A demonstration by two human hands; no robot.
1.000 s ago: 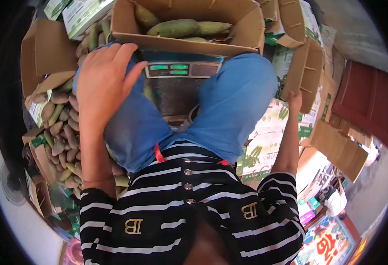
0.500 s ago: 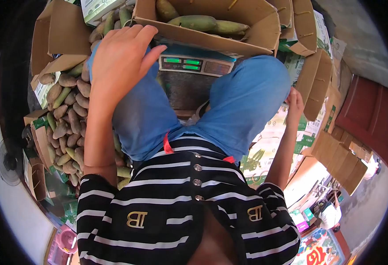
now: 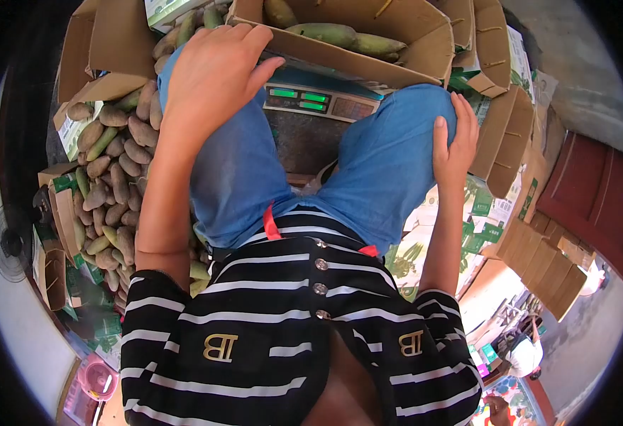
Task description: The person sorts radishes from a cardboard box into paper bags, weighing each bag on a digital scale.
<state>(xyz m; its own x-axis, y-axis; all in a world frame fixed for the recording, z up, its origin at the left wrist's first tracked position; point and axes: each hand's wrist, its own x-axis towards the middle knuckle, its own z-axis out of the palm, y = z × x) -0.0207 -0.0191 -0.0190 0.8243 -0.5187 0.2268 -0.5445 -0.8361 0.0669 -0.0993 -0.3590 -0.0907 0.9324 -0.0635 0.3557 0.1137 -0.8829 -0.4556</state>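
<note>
My left hand (image 3: 219, 71) lies over my left knee, back up, thumb spread and fingertips against the near left corner of an open cardboard box (image 3: 347, 57). Its fingertips are partly out of sight. Long green cucumber-like vegetables (image 3: 322, 33) lie inside the box. The box stands on a digital scale (image 3: 354, 106) with lit green displays, between my knees. My right hand (image 3: 457, 142) rests on the outer side of my right knee, fingers stretched and thumb apart, holding nothing.
A large heap of brown and green oblong vegetables (image 3: 116, 181) lies on my left, beside an open carton (image 3: 123, 42). More open cartons (image 3: 503, 135) stand to the right. A fan (image 3: 10, 234), a pink basin (image 3: 98, 376) and a reddish-brown panel (image 3: 588, 192) are farther out.
My right hand has come up from beside the right knee and now lies on it with fingers spread. My left hand keeps its place at the box corner; the view has shifted slightly.
</note>
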